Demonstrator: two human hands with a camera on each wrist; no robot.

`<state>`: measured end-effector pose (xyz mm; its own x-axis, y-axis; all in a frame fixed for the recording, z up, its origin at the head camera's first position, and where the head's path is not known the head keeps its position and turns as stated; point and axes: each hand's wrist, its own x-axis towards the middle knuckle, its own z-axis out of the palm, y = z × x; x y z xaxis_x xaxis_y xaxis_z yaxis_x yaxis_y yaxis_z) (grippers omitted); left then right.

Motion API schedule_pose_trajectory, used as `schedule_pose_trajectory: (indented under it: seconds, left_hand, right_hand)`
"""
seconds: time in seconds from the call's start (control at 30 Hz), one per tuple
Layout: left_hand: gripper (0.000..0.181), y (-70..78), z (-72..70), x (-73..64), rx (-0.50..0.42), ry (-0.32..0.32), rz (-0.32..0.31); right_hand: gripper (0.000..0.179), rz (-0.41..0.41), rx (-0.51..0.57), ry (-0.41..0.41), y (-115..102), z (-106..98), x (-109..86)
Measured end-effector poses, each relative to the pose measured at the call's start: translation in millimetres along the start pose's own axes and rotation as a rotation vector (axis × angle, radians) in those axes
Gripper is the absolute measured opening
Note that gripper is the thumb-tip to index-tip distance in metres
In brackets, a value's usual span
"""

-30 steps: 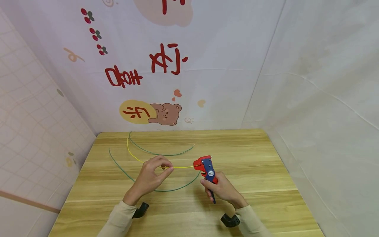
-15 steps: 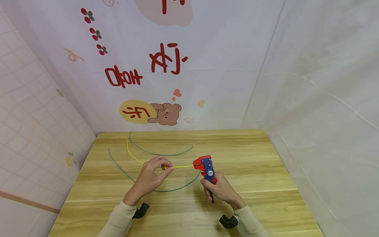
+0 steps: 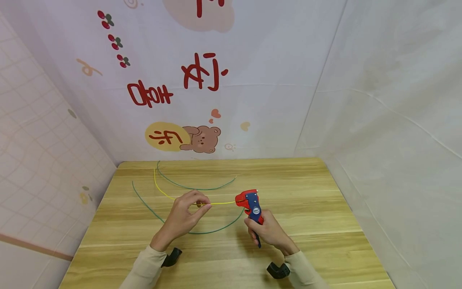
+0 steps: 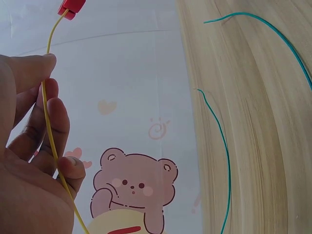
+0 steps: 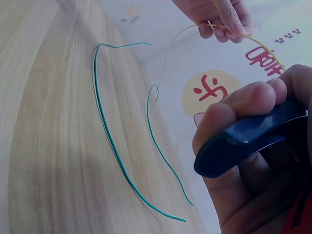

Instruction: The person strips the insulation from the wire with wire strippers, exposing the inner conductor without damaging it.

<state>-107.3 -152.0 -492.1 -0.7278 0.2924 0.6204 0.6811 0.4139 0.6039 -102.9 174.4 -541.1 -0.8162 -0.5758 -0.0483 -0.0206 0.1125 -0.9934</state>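
Between thumb and fingertips, my left hand point(image 3: 184, 214) pinches a yellow wire point(image 3: 223, 203) above the table. The wire's right end runs into the red jaws of a wire stripper point(image 3: 254, 206); its other end trails off to the back left. My right hand point(image 3: 268, 230) grips the stripper by its handles. In the left wrist view the yellow wire point(image 4: 51, 126) passes along the palm toward the red stripper head point(image 4: 72, 7). A dark blue handle point(image 5: 234, 146) lies within my right fingers in the right wrist view; the jaws are hidden there.
Two green wires lie curved on the wooden table point(image 3: 306, 200): one green wire point(image 3: 205, 189) toward the back, another green wire point(image 3: 216, 230) nearer, passing below my left hand. A printed white cloth wall point(image 3: 270, 100) stands behind the table, with more cloth at both sides.
The stripper and my right hand have shifted very slightly left since one second ago, and the stretch of yellow wire bows a little. My left hand keeps its place.
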Motion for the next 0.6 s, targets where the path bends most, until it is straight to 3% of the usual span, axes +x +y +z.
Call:
schedule_pose_trajectory:
  seconds: [0.2, 0.6]
  left_hand:
    - [0.02, 0.3, -0.4, 0.2, -0.006, 0.008, 0.008]
    - [0.018, -0.1, 0.1, 1.1, 0.002, 0.006, -0.003]
  right_hand:
    - [0.044, 0.017, -0.002, 0.006, -1.8, 1.1, -0.4]
    - [0.038, 0.025, 0.013, 0.011, -0.4, 0.8, 1.1]
